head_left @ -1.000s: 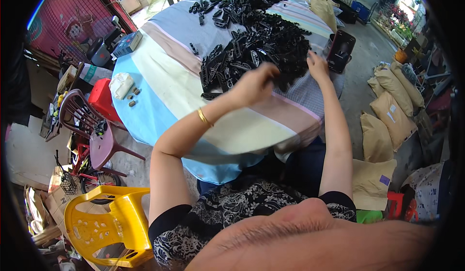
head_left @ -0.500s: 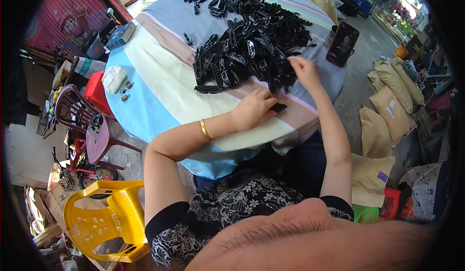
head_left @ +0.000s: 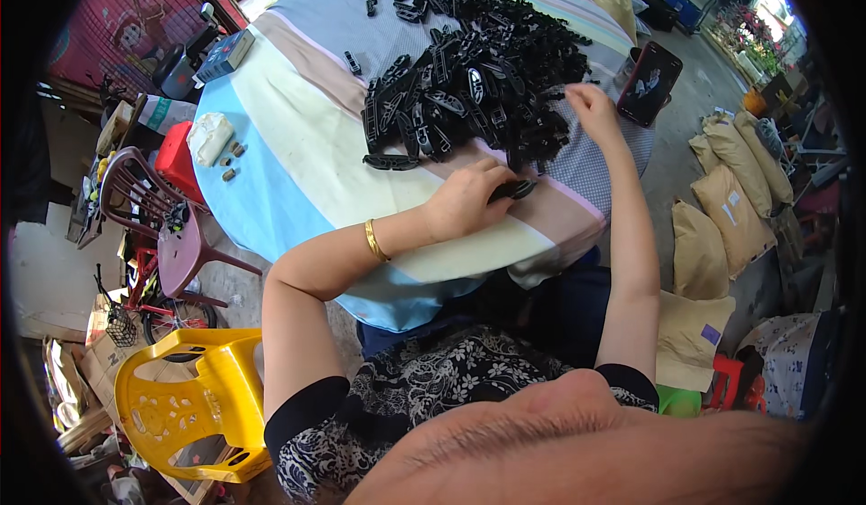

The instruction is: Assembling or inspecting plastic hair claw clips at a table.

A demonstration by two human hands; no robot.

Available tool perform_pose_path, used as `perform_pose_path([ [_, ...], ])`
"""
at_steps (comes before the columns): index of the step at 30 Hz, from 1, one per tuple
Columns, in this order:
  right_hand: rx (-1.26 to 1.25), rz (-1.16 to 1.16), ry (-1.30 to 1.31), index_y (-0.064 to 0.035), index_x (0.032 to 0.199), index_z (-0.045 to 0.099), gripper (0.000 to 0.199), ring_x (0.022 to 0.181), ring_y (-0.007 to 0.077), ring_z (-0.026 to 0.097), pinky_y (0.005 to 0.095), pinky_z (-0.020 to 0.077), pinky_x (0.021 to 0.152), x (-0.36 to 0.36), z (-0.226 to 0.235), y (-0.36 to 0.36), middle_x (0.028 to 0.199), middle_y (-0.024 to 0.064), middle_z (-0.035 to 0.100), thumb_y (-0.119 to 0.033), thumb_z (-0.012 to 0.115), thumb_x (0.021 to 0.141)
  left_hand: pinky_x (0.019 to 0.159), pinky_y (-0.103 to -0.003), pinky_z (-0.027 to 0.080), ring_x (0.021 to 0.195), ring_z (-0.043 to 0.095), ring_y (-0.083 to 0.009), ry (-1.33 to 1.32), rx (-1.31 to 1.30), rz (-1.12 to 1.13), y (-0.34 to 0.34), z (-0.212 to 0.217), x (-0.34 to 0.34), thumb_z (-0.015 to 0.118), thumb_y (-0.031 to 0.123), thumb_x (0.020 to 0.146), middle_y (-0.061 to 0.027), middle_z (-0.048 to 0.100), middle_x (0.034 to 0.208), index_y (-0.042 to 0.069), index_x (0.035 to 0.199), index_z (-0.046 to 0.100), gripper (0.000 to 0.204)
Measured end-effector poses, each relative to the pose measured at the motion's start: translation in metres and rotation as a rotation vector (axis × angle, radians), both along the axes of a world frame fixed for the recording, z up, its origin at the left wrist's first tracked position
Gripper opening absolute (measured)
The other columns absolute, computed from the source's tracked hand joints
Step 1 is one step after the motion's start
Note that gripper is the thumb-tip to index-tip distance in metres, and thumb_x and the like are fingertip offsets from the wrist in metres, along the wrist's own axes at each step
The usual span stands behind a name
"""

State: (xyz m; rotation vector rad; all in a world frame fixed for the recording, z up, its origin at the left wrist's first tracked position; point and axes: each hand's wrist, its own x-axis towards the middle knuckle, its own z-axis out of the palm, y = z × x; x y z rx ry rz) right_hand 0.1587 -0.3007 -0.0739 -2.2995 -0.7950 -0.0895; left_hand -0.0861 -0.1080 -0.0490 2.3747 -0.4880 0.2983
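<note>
A big heap of black plastic parts (head_left: 428, 99) spreads over the cloth-covered table (head_left: 298, 135); long, slotted, clip-like pieces lie toward the left, and much smaller black bits (head_left: 546, 72) crowd the right side. My left hand (head_left: 465, 200) rests near the front of the table, its fingers closed around one elongated black plastic piece (head_left: 519, 189). At the right edge of the heap is my right hand (head_left: 595, 112), thumb and fingertips pinched together beside the small bits. Whatever sits between those fingertips is too small to make out.
A phone (head_left: 651, 83) stands propped on the table's right side. A white bag (head_left: 210, 138), small brown pieces (head_left: 229, 174) and a blue box (head_left: 224, 55) lie at the left. Around the table are a yellow chair (head_left: 221, 397), a purple chair (head_left: 180, 243) and brown sacks (head_left: 699, 252).
My right hand has shifted slightly right and away from me at the edge of the small bits. The black piece in my left hand now shows more beyond the fingers.
</note>
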Motion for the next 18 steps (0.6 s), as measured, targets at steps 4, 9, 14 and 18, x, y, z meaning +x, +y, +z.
perform_pose_path([
  [4, -0.005, 0.044, -0.304, -0.0054, 0.093, 0.065, 0.018, 0.077, 0.0245, 0.063, 0.0327, 0.0489, 0.067, 0.01, -0.005, 0.009, 0.09, 0.0082, 0.065, -0.018, 0.063, 0.08, 0.074, -0.034, 0.05, 0.084, 0.06, -0.0246, 0.276, -0.431, -0.05, 0.004, -0.011, 0.012, 0.062, 0.004, 0.078, -0.014, 0.058, 0.098, 0.002, 0.108, 0.051, 0.032],
  [9, -0.146, -0.17, -0.225, -0.0085, 0.092, 0.064, 0.018, 0.085, 0.0305, 0.062, 0.0391, 0.049, 0.072, -0.013, 0.005, 0.016, 0.093, 0.0111, 0.065, -0.021, 0.064, 0.079, 0.078, -0.033, 0.052, 0.087, 0.06, -0.0183, 0.657, -1.173, -0.128, 0.003, -0.003, 0.009, 0.058, 0.004, 0.087, -0.0082, 0.056, 0.097, 0.003, 0.125, 0.04, 0.042],
  [14, 0.558, 0.027, 0.114, 0.0009, 0.097, 0.062, 0.017, 0.068, 0.0083, 0.059, 0.0227, 0.0484, 0.061, -0.077, 0.029, 0.008, 0.077, 0.005, 0.066, -0.007, 0.064, 0.082, 0.083, -0.035, 0.05, 0.088, 0.059, -0.02, 0.876, -1.407, -0.219, 0.005, -0.001, 0.012, 0.054, 0.011, 0.091, -0.0079, 0.055, 0.097, 0.004, 0.13, 0.037, 0.043],
  [18, 0.558, 0.159, 0.308, 0.0017, 0.103, 0.063, 0.021, 0.067, 0.0082, 0.059, 0.0209, 0.0492, 0.063, -0.152, 0.044, 0.016, 0.083, 0.0049, 0.067, -0.004, 0.063, 0.083, 0.081, -0.033, 0.051, 0.088, 0.058, -0.0156, 0.93, -1.622, -0.229, 0.007, 0.003, 0.013, 0.056, 0.008, 0.089, -0.0059, 0.056, 0.098, 0.004, 0.119, 0.047, 0.031],
])
